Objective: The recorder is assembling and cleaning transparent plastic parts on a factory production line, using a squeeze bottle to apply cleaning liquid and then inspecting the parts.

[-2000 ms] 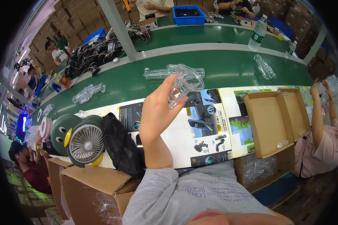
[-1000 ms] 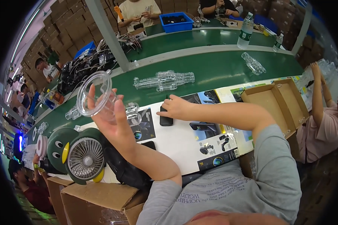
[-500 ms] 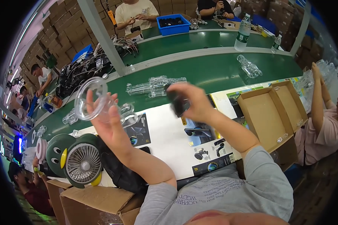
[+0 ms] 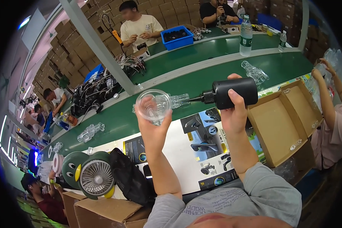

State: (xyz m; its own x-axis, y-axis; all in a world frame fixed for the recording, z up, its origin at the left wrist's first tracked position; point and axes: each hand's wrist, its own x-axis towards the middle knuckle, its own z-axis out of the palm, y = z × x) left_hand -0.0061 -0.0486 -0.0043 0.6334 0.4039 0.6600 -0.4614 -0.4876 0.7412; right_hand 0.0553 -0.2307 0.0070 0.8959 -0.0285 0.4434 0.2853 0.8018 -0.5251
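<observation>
My left hand (image 4: 154, 133) is closed round a clear plastic part with a round, cup-like rim (image 4: 154, 93); its rim faces up, and the fingers show through the wall. In my right hand (image 4: 233, 119) a black squeeze bottle (image 4: 233, 93) lies almost level. Its thin nozzle (image 4: 197, 98) points left at the clear part, with a small gap between tip and rim. Behind both hands, a jointed clear plastic piece (image 4: 178, 100) lies on the green bench, partly hidden by the held part. Similar clear pieces rest at the left (image 4: 91, 132) and back right (image 4: 255, 72).
Before me lies a white printed sheet (image 4: 174, 152). A green penguin-shaped fan (image 4: 97, 178) and a black pouch (image 4: 129, 178) stand left, an open cardboard tray (image 4: 275, 131) right. A metal post (image 4: 98, 45) rises at the back; water bottles (image 4: 246, 38) and co-workers are beyond.
My left hand has moved right with the clear part. My right hand has lifted the black bottle and turned it level, nozzle towards the part. The view has shifted slightly.
</observation>
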